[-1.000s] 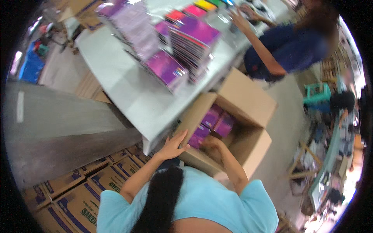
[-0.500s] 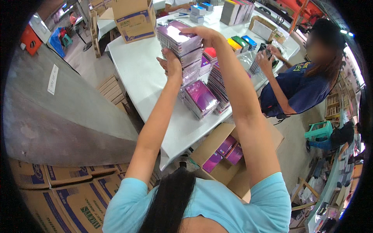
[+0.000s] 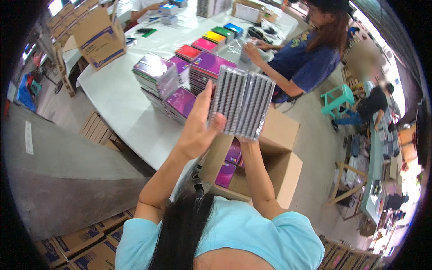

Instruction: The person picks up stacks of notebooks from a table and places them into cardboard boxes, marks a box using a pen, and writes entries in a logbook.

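Note:
A clear-wrapped pack of spiral notebooks is held up in front of me, its grey spiral bindings turned upward. My left hand grips its left side, thumb over the near corner and fingers along the edge. From below, my right hand supports the near end; its fingers are mostly hidden behind the pack. Under my right forearm stands an open cardboard carton with purple notebook packs inside. On the white table, beyond my left hand, are purple notebook stacks and a taller wrapped stack.
A row of colored notebook piles runs toward the far side. At right, a person in a dark blue shirt handles a wrapped item. A closed-in grey pillar stands at left, above brown cartons. A green stool is farther right.
My hands have come away from the tall wrapped stack and moved right and nearer. They now hold a notebook pack above the carton; the stack looks lower. My view has shifted right.

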### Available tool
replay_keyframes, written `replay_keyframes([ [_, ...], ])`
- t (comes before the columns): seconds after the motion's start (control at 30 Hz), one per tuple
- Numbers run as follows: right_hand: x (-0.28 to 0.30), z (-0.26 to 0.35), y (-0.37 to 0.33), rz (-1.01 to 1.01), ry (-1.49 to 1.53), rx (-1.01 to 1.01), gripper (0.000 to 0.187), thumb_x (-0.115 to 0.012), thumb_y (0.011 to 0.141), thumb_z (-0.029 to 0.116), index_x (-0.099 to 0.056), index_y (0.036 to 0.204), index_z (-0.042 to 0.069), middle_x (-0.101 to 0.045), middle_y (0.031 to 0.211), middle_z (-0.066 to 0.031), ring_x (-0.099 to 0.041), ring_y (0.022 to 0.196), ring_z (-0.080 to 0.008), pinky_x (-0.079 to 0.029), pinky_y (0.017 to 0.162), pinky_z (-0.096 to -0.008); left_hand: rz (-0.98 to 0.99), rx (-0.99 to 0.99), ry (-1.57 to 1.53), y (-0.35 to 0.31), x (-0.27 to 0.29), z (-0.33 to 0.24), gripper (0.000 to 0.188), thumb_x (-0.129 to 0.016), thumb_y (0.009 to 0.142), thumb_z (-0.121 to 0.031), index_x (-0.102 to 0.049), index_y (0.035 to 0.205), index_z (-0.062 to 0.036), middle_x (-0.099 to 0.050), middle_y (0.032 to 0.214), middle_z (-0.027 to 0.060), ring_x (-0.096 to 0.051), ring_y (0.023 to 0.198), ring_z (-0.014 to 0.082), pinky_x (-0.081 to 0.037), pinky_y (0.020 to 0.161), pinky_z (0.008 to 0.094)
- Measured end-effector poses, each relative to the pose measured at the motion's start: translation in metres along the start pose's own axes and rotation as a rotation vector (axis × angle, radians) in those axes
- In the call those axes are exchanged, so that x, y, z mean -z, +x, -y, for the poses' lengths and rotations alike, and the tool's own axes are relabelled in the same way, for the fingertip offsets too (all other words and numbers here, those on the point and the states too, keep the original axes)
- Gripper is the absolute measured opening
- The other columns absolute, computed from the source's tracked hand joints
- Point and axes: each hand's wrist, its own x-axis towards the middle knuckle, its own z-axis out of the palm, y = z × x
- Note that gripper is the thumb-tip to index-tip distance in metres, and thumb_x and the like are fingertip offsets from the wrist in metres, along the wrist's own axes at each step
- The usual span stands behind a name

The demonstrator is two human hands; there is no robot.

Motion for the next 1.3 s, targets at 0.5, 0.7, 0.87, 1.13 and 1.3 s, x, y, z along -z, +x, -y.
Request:
replay_keyframes([
  [0.5, 0.074, 0.135, -0.249, -0.836, -0.344, -0.580, 0.058, -0.068, 0.066, 0.017, -0.048, 0.116, -0.002, -0.062, 0.097, -0.0137, -0.064, 0.083, -0.0249, -0.054, 0.078, -0.0399, 0.371, 0.432, 0.069, -0.100, -0.185, 0.147, 0.126, -0.068, 0.065, -0.063, 0.003, 0.140, 0.0073, -0.010, 0.141, 0.0379, -0.015, 0.132, 0.0486, -0.014, 0.110, 0.0451],
  [0.7, 0.135, 0.107, -0.297, -0.952, -0.340, -0.870, 0.049, -0.065, 0.071, 0.017, -0.051, 0.115, 0.001, -0.063, 0.098, -0.0129, -0.063, 0.089, -0.0251, -0.052, 0.083, -0.0430, 0.177, 0.578, 0.642, -0.158, -0.120, 0.154, 0.104, -0.061, 0.076, -0.057, -0.005, 0.144, -0.0007, -0.007, 0.144, 0.0334, -0.014, 0.134, 0.0465, -0.019, 0.105, 0.0541],
  [0.87, 0.193, 0.044, -0.308, -0.988, -0.294, -1.012, 0.057, -0.068, 0.079, 0.036, -0.047, 0.121, 0.004, -0.056, 0.116, -0.0131, -0.052, 0.110, -0.0277, -0.040, 0.097, -0.0441, 0.092, 0.560, 0.404, -0.200, -0.143, 0.202, 0.088, -0.056, 0.083, -0.048, -0.012, 0.143, 0.0002, -0.015, 0.144, 0.0317, -0.019, 0.134, 0.0433, -0.018, 0.107, 0.0502],
  [1.13, 0.215, 0.026, -0.304, -0.974, -0.389, -1.015, 0.081, -0.056, 0.079, 0.062, -0.036, 0.134, 0.007, -0.044, 0.133, -0.0117, -0.043, 0.121, -0.0261, -0.035, 0.102, -0.0393, 0.054, 0.581, 0.159, -0.198, -0.150, 0.209, 0.073, -0.052, 0.089, -0.037, -0.019, 0.141, 0.0025, -0.024, 0.143, 0.0272, -0.023, 0.134, 0.0381, -0.019, 0.110, 0.0407],
  [1.3, 0.173, 0.052, -0.265, -0.818, -0.924, -1.415, 0.086, -0.056, 0.077, 0.065, -0.034, 0.137, 0.007, -0.041, 0.135, -0.0162, -0.041, 0.123, -0.0250, -0.039, 0.096, -0.0419, 0.105, 0.547, 0.347, -0.204, -0.143, 0.208, 0.073, -0.058, 0.086, -0.031, -0.021, 0.140, 0.0017, -0.025, 0.143, 0.0249, -0.024, 0.133, 0.0382, -0.020, 0.109, 0.0430],
])
